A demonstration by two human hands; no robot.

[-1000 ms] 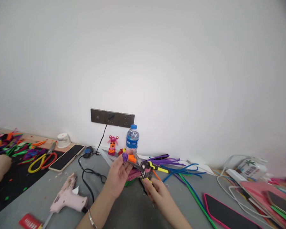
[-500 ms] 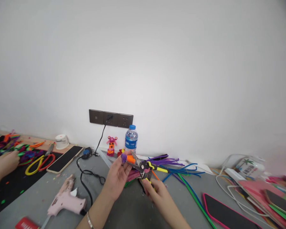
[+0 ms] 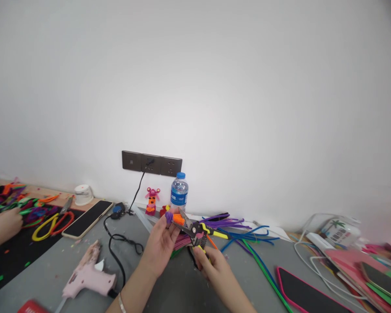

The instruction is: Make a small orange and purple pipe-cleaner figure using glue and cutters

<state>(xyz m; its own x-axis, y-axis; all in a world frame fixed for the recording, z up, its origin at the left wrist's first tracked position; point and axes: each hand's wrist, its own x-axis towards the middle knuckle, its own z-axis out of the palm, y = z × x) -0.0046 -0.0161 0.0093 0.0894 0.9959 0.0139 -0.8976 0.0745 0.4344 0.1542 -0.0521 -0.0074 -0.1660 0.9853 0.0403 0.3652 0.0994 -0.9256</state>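
My left hand [image 3: 161, 245] pinches a small purple and orange pipe-cleaner piece [image 3: 177, 218] between thumb and fingers. Around the handles of yellow-and-black spring-loaded cutting pliers [image 3: 198, 232] my right hand [image 3: 213, 265] is closed. The pliers' blades are parted and lie against the orange part of the piece, close to my left fingertips. Behind my hands stands a water bottle [image 3: 179, 191] with a blue cap. A pink and orange pipe-cleaner figure [image 3: 151, 202] stands left of the bottle. Purple pipe cleaners [image 3: 228, 221] and blue ones [image 3: 247, 234] lie behind and to the right.
A pink glue gun [image 3: 87, 274] with a black cord lies at front left, near a phone [image 3: 87, 219] and scissors [image 3: 54, 224]. Another person's hand [image 3: 4, 228] is at far left. A pink-edged phone [image 3: 308, 291] and pink sheets [image 3: 352, 265] lie right. A wall socket [image 3: 151, 163] is behind.
The view has shifted very slightly. Both my hands, the pliers and the pipe-cleaner piece keep nearly the same positions, and the other person's hand has moved slightly left.
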